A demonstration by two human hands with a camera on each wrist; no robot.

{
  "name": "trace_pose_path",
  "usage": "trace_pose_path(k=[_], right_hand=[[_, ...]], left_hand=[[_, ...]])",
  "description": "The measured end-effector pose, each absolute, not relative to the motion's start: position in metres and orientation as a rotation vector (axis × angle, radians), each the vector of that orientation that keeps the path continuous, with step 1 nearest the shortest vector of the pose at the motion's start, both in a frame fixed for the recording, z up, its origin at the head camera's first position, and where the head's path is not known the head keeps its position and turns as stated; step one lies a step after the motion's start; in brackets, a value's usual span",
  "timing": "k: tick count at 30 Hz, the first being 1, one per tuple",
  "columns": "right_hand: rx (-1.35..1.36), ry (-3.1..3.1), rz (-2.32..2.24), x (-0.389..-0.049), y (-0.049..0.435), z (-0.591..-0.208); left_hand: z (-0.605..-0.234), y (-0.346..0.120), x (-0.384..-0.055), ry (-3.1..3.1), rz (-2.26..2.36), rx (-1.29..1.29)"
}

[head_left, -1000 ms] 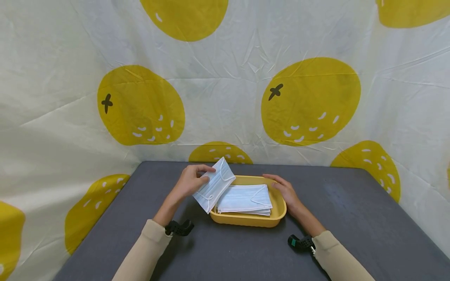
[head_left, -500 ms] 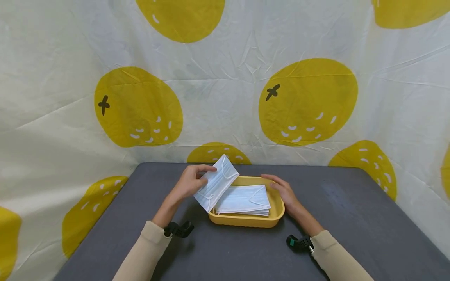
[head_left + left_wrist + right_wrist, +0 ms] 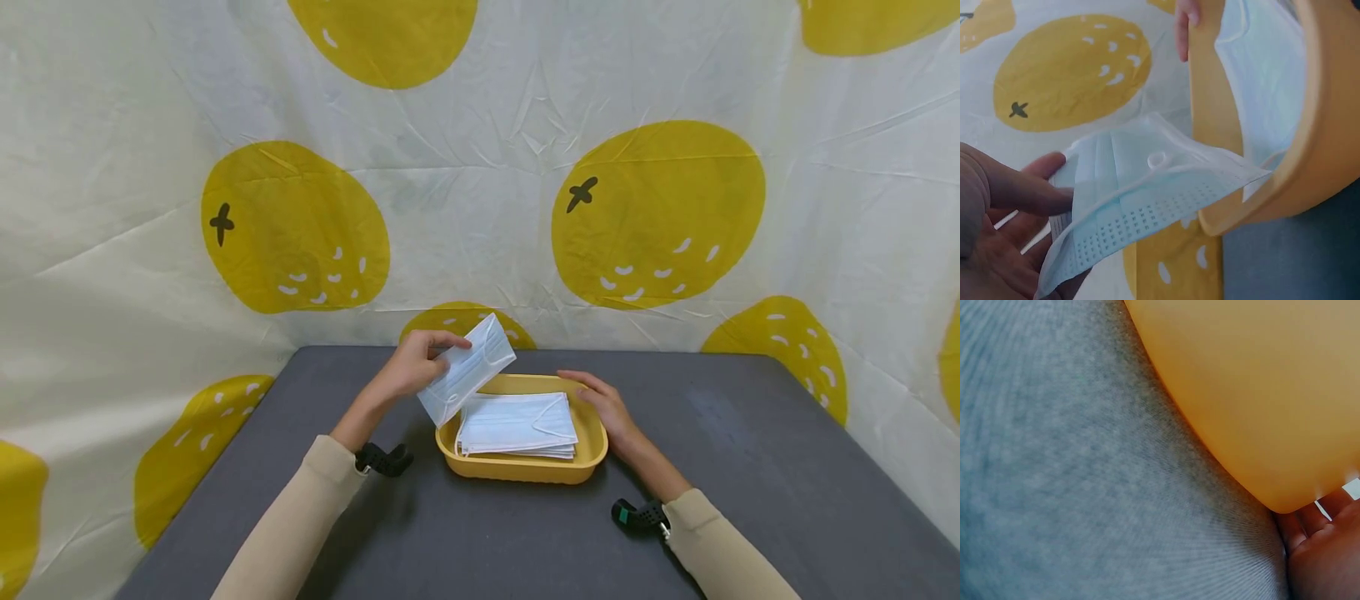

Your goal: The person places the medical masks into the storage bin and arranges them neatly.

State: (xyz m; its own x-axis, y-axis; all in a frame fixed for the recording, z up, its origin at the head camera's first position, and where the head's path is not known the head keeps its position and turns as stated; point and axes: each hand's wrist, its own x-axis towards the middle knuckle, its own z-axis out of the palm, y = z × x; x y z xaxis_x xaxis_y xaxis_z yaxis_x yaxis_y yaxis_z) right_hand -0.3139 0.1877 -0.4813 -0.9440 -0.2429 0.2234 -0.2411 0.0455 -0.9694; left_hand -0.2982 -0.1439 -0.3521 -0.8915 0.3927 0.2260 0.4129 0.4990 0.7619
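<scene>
My left hand (image 3: pixel 411 364) pinches a pale blue pleated face mask (image 3: pixel 471 369) between thumb and fingers. The mask hangs tilted above the left end of a yellow plastic basket (image 3: pixel 521 469), and its white ear loop (image 3: pixel 1157 160) shows close up in the left wrist view. Inside the basket lies a flat stack of face masks (image 3: pixel 516 423). At the basket's right end, my right hand (image 3: pixel 613 415) holds the side, thumb at the rim and fingers along the outside. The right wrist view shows part of that hand (image 3: pixel 1329 540) against the basket wall.
The basket stands on a dark grey table (image 3: pixel 720 483). Behind it hangs a white cloth (image 3: pixel 472 225) printed with yellow fruit. A black wrist camera (image 3: pixel 384 460) sits on the left wrist, and another black camera (image 3: pixel 637 515) on the right.
My left hand has lifted the held mask slightly up and to the right, so its lower corner rises from the basket's front-left rim. My right hand stays at the basket's right end.
</scene>
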Motion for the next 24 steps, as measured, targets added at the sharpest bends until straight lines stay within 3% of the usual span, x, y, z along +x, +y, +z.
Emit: trace_pose_path(k=[17, 24], right_hand=[[-0.519, 2.263, -2.116, -0.314, 0.188, -0.482], [-0.522, 2.26, -2.115, -0.313, 0.187, -0.481]], left_hand=[[-0.319, -0.125, -0.329, -2.945, -0.956, -1.277], [-0.319, -0.112, -0.337, -3.026, -0.866, -1.372]])
